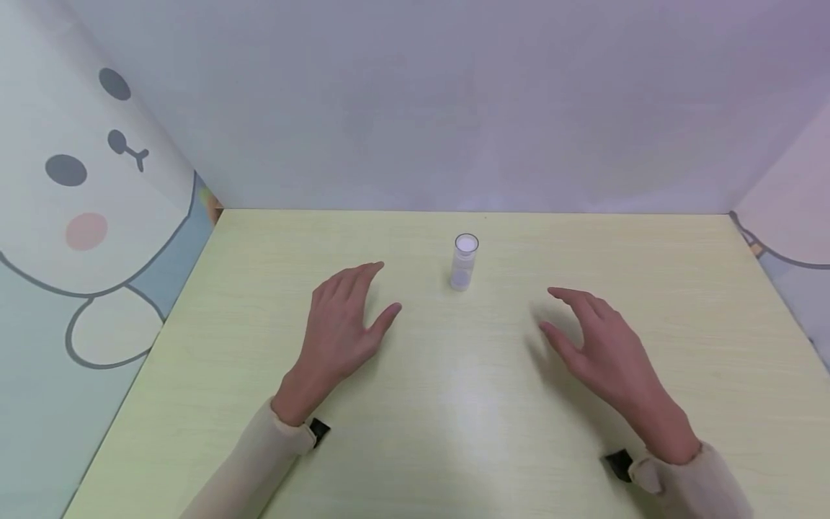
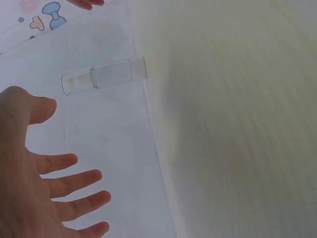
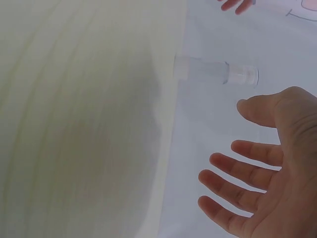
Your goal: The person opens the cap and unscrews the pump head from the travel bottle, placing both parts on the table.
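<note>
A small clear bottle (image 1: 463,263) with a whitish base and a clear cap over its top stands upright on the table, between the two hands and a little beyond them. To its left, my left hand (image 1: 340,324) hovers over the tabletop with fingers extended and thumb apart, holding nothing. On the other side, my right hand (image 1: 606,349) is held in much the same way, its palm facing inward. Both wrist views show the bottle (image 2: 104,77) past the thumb, apart from the fingers. In the right wrist view the bottle (image 3: 215,71) looks see-through in its middle.
The pale wood-grain table (image 1: 421,432) ends at a plain whitish back wall (image 1: 454,108). Side panels stand left and right, the left panel (image 1: 39,324) printed with a cartoon bear. Dark tabs stick out by both sleeve cuffs (image 1: 285,429).
</note>
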The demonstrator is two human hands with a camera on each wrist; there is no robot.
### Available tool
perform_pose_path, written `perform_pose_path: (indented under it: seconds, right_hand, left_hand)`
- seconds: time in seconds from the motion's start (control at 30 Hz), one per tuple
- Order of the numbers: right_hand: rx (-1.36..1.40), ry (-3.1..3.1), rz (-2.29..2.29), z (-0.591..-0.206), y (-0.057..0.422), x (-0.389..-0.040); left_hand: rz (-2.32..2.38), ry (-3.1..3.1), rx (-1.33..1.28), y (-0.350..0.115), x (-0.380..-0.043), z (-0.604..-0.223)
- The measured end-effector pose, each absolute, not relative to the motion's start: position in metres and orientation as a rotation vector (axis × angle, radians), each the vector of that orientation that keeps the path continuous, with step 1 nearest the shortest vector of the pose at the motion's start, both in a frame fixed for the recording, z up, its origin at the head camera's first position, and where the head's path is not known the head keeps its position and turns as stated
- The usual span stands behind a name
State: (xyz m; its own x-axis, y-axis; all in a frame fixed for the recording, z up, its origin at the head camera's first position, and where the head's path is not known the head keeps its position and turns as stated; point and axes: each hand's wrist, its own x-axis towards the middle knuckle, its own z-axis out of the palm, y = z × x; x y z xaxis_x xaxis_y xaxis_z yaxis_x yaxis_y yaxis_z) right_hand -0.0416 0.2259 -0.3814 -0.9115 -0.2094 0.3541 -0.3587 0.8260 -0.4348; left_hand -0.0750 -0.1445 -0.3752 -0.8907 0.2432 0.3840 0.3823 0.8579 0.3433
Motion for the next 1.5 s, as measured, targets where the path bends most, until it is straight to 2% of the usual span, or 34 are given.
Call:
perform_pose_path:
  seconds: [1.5]
  right_hand:
    - [0.421, -2.768, 1.018, -0.379, 0.181, -0.076]
  left_hand:
    - [-0.671, -2.712, -0.588, -0.113, -0.097, -0.361]
